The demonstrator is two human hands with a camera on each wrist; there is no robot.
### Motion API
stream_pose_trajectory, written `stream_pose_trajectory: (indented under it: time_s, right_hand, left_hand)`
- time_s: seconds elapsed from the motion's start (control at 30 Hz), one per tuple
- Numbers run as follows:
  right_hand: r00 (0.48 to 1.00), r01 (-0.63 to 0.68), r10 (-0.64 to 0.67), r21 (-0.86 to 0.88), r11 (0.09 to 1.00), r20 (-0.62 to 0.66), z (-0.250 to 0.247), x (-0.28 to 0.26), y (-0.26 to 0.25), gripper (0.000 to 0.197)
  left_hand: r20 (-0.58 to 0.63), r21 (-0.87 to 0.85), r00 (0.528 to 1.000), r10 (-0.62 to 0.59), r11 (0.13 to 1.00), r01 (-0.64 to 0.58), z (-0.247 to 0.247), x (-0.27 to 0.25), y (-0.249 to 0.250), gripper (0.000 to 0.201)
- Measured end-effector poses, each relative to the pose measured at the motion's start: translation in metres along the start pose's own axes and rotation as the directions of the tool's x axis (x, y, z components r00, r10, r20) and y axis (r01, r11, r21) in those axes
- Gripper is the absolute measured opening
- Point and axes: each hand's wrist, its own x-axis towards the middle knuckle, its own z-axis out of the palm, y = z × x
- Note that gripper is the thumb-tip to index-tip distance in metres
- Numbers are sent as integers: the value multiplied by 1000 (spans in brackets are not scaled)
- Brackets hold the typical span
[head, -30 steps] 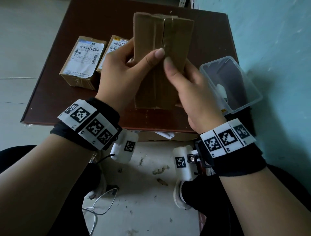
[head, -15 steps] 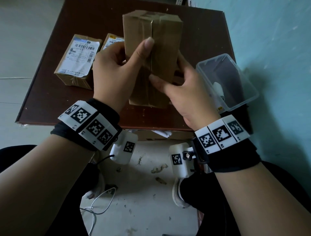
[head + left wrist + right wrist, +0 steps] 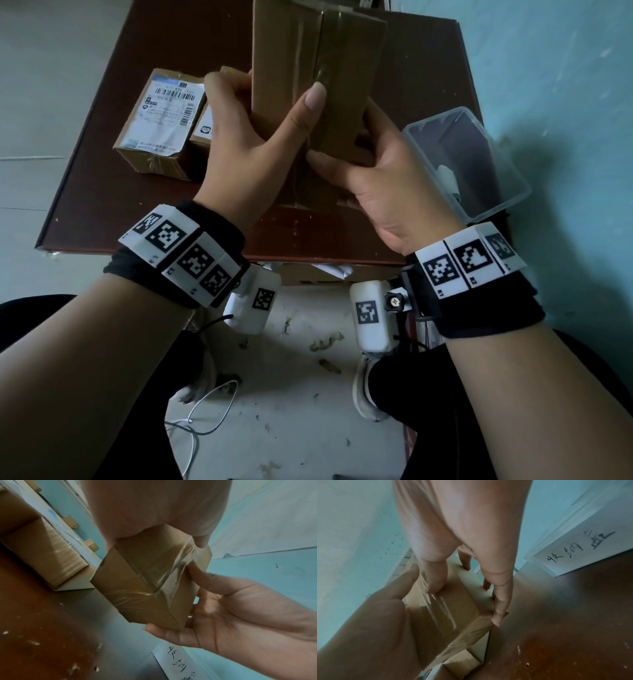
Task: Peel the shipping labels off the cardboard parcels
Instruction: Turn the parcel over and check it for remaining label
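A: Both hands are on the tall brown cardboard parcel sealed with clear tape (image 3: pixel 318 85), held upright above the near half of the dark brown table (image 3: pixel 164 41). The left hand (image 3: pixel 246 137) wraps it from the left side, thumb laid across the taped seam facing the camera, its grip closed around the box.

B: And the right hand (image 3: pixel 383 178) clasps it low on the right, thumb on the near face, fingers curled behind. That looks to me like a two-handed hold for turning the box to find its label, because the face we see shows only tape.

A: Exactly, no label visible on this one. Whether it sits on the far face or is already off, I cannot tell; the hands and the box itself block that side.

B: The top of the parcel is cut off by the frame too.

A: Towards the table's left edge, a smaller cardboard parcel with a white barcode shipping label (image 3: pixel 164 116) lies flat, label up, untouched.

B: A second labelled cardboard parcel (image 3: pixel 205 128) lies beside it, mostly hidden by the left hand.

A: At the right edge, a clear plastic rectangular container (image 3: pixel 500 192) overhangs the table, with something white inside that I can't identify.
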Motion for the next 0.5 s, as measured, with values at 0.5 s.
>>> stream_pose_trajectory:
  time_s: [0.5]
  right_hand:
    - [997,57,-64,-125,991,-52,1,4,4,85]
  left_hand:
    - [-76,-53,996,-45,998,41,0,2,-1,49]
